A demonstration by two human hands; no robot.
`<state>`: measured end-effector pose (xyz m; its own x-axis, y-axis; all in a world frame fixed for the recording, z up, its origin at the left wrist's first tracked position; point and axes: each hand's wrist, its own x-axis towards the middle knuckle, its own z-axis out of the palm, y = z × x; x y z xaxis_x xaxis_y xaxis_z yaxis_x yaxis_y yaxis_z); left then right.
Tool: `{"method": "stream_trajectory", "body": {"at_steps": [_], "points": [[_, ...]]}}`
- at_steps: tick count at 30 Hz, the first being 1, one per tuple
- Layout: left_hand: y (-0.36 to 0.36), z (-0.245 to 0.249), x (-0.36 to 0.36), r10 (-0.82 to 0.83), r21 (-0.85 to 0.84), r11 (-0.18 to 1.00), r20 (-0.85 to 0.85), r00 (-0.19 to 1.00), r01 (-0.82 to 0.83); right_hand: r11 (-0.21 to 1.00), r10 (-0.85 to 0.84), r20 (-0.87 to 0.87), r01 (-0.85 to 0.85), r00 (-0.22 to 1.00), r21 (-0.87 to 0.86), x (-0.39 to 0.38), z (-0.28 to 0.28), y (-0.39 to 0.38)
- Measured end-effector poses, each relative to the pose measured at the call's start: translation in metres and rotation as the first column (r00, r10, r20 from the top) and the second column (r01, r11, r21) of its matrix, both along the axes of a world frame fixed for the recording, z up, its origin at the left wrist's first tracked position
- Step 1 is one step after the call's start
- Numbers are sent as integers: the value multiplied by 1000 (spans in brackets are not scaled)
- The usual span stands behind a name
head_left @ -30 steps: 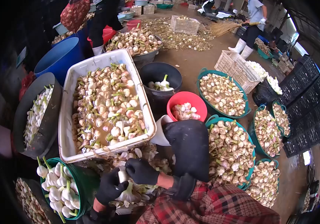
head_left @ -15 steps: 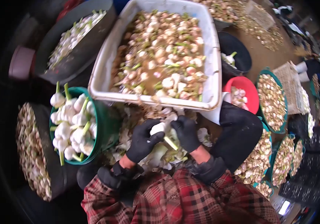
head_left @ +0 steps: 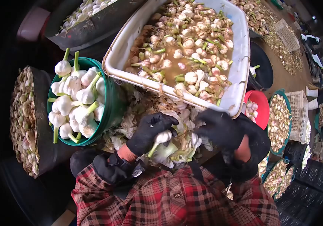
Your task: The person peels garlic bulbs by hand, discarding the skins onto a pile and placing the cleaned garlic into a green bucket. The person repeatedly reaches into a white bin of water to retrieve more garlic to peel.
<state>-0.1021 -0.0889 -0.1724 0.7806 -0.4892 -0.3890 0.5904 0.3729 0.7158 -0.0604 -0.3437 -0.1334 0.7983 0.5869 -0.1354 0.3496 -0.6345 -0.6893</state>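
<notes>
My left hand [head_left: 152, 132], in a black glove, is closed around a white garlic bulb [head_left: 163, 138] whose green stem points down toward my lap. My right hand [head_left: 221, 129], gloved alike and a little blurred, is held apart to the right with its fingers spread and nothing visible in them. Below both hands lies a heap of peeled garlic skins [head_left: 169, 150]. To the left, a green bucket [head_left: 110, 109] is heaped with clean white garlic bulbs [head_left: 73, 103] with short stems.
A white tub [head_left: 154, 84] of unpeeled garlic in brownish water stands just ahead. A red bowl [head_left: 261, 109] with garlic sits at the right, near a dark basin [head_left: 263, 66] and a wicker basket [head_left: 297, 113]. Dark containers of garlic flank the left side.
My right hand has moved away to the right from the garlic bulb, which stays in my left hand. The view has shifted, with the tub now farther right.
</notes>
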Motion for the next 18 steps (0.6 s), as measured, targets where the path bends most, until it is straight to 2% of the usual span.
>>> {"method": "stream_trajectory", "body": {"at_steps": [1,2,3,5,7,8,9,11,13,15,16,17,18], "points": [[-2,-4,-1,-4,62,998,13,1000,3,999,-48,26,48,999,-22,20,6,3],[0,-6,2,-77,49,996,16,997,76,992,-8,142,25,990,-121,44,4,4],[-2,-7,1,-75,47,996,12,997,74,975,42,251,15,967,-220,68,0,6],[-8,-7,-2,36,-90,996,124,992,-25,942,130,268,-35,955,-333,111,-15,18],[-6,-14,1,5,-31,1000,165,986,0,844,307,308,-108,900,-525,145,-47,27],[-6,-17,3,-26,-3,1000,202,979,27,763,309,204,-114,929,-636,157,-60,35],[-5,-19,4,-59,27,998,239,969,54,763,312,204,-117,928,-635,163,-71,37],[-5,-17,6,-35,35,999,248,968,27,660,457,225,-158,861,-735,170,-85,37],[-8,-16,7,7,44,999,270,963,-20,675,459,258,-144,850,-724,166,-77,36],[-10,-18,9,30,47,998,273,962,-45,749,341,240,-109,909,-653,160,-63,31],[-11,-16,10,86,59,993,274,958,-106,832,271,312,-58,911,-552,151,-51,29],[-12,-13,11,141,70,984,276,951,-167,830,271,314,-56,910,-554,141,-38,28],[-13,-7,11,157,100,977,277,948,-190,918,168,447,25,878,-395,127,-24,29]]}}
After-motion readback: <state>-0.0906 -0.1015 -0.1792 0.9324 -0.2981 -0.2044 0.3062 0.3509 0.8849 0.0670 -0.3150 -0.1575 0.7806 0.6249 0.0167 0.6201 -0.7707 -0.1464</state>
